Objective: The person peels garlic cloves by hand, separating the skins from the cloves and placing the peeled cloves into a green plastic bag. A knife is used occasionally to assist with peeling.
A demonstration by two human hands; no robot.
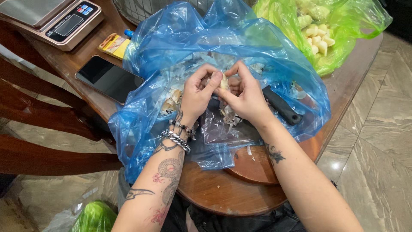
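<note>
My left hand (198, 91) and my right hand (246, 95) meet over a blue plastic bag (171, 38), both pinching one pale garlic clove (224, 81). Papery garlic skins (171, 99) lie in the bag under my hands, and more hang below the clove. A black-handled knife (281, 106) rests on the bag just right of my right hand. A green plastic bag (339, 47) at the far right holds several peeled cloves (316, 38).
The bags sit on a round wooden table (214, 193). A black phone (108, 78), a yellow pack (114, 44) and a kitchen scale (60, 21) lie at the left. A wooden chair (38, 111) stands left; a tiled floor (377, 129) lies to the right.
</note>
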